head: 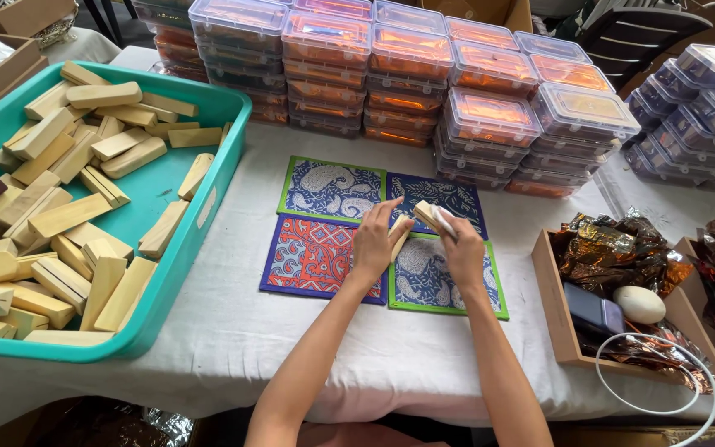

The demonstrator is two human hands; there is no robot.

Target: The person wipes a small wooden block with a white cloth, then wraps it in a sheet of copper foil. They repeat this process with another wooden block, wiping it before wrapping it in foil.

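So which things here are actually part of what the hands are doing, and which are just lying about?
In use:
- left hand and right hand, each holding a wooden block
- four patterned cloth mats beneath them
- teal tub of wooden blocks

Lying about:
- stacked lidded plastic boxes
- wooden tray holding foil wrappers, a white egg-shaped object, a white cable

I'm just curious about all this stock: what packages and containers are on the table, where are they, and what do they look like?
Lidded boxes: stacked at the back, clear plastic, orange contents.
More boxes: far right, clear, darker contents.
Teal tub: left, holds pale wooden blocks.
Wooden tray: right, holds crinkled bronze foil wrap.
No screens or signs show.
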